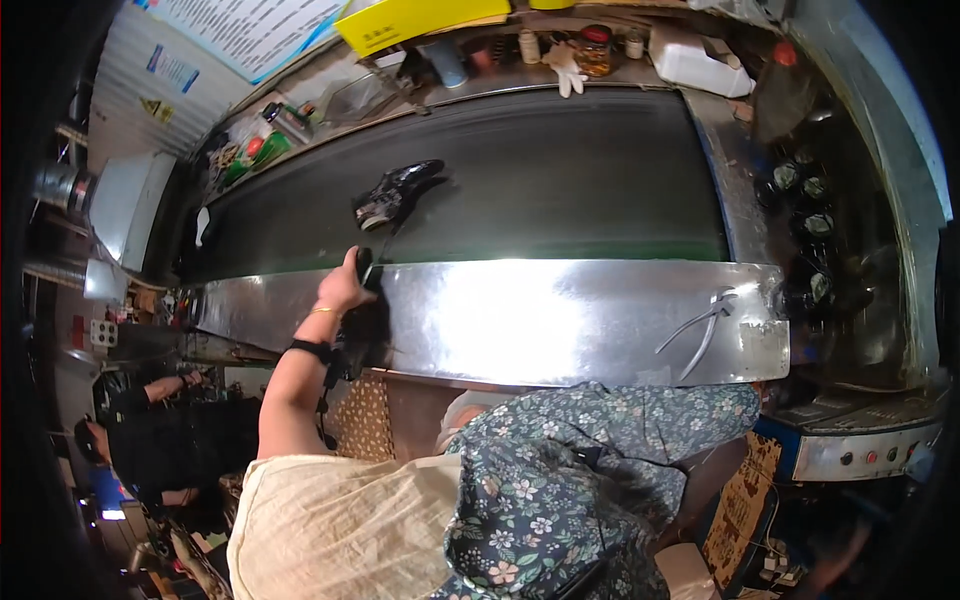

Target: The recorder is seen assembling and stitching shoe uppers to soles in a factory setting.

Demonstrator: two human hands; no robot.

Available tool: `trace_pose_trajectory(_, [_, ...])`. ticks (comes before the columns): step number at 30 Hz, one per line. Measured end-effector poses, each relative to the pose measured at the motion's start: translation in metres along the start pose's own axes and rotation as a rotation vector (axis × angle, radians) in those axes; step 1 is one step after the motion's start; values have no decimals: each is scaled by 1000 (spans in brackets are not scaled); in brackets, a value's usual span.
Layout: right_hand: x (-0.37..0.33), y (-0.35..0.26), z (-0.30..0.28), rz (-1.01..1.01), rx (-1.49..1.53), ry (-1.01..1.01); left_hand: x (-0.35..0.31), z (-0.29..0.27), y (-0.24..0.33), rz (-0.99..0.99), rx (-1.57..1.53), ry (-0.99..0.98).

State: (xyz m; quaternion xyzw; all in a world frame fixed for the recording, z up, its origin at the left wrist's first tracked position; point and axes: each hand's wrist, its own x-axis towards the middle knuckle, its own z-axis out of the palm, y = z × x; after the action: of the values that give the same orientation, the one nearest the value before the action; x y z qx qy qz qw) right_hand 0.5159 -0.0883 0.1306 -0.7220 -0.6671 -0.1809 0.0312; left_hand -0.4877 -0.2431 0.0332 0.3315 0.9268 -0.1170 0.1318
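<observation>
From my end of the feed I see the left hand (346,285) reaching over the near worktop (610,310), a long strip of polished metal, with its thumb extended toward the belt and its fingers curled around a black item (366,318). Blur and shadow keep me from making out exactly what that item is; it lies against the worktop, its upper end at the belt's near edge. I can't see the right hand, so I cannot tell whether it is spread or closed. Just beyond the left hand, a glossy black shoe (398,195) lies at a slant on the dark conveyor belt (570,170), apart from the fingers. A gold bracelet (325,310) and a black wristband (310,348) circle the left arm. Toward the right end of the worktop I have grey pincers (712,318) lying with their handles apart. As for writing, a blue-bordered poster (255,35) at the upper left bears dark lines of print too small for me to read. Below it are a small blue-and-white label (172,68) and a yellow warning triangle (156,108), and a yellow box (420,20) beyond the belt shows dark printed characters.
</observation>
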Motion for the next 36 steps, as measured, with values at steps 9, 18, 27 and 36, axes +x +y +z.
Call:
trace_pose_trajectory(9, [-10, -376, -30, -265, 1257, -245, -120, -130, 154, 1237, -379, 410])
trace_pose_trajectory(18, [4, -349, -82, 219, 1613, 333, -233, -93, 361, 2225, -543, 807])
trace_pose_trajectory(27, [-93, -339, -75, -88, 814, 205, -283, 21, 469, 691, -1184, -1744])
trace_pose_trajectory(36, [-53, -330, -62, 37, 1073, -274, -273, 33, 474, 738, -1306, -1484])
